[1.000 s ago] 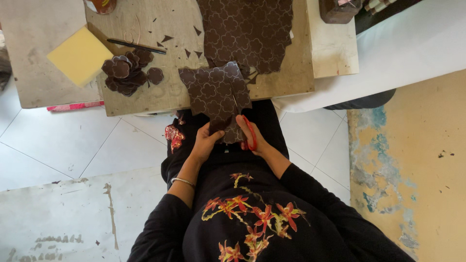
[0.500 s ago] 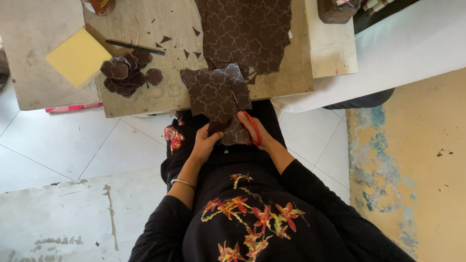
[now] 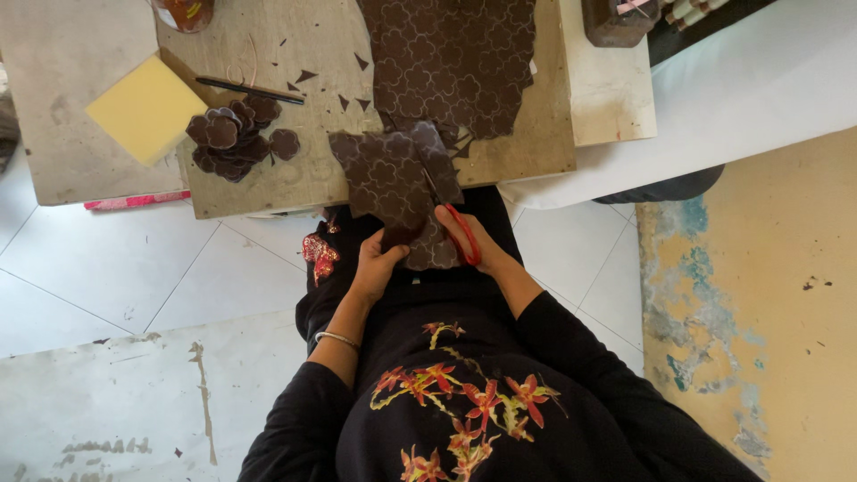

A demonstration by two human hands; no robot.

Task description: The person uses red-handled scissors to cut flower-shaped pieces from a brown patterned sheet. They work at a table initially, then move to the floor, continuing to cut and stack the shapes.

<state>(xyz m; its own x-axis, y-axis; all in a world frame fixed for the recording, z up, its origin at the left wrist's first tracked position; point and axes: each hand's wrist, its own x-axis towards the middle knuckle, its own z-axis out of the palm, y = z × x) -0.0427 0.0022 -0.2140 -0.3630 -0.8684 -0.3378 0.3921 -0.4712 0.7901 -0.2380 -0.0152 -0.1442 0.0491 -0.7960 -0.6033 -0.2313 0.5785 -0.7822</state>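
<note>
My left hand (image 3: 377, 265) grips the near edge of a dark brown patterned sheet piece (image 3: 386, 178) held over my lap. My right hand (image 3: 464, 241) is closed around red-handled scissors (image 3: 461, 234), whose blades reach into the sheet. A larger brown sheet with the same flower pattern (image 3: 451, 58) lies on the wooden board (image 3: 522, 147) just beyond. To the left sits a pile of cut brown flower shapes (image 3: 234, 137).
A yellow sponge block (image 3: 147, 108) and a thin black tool (image 3: 250, 89) lie on the board at left. A pink pen (image 3: 136, 200) sits at the board's edge. White tiled floor is below; a dark box (image 3: 618, 20) stands at top right.
The sheet piece has turned slightly in my left hand and the scissors have shifted along the cut. Both hands stay over my lap.
</note>
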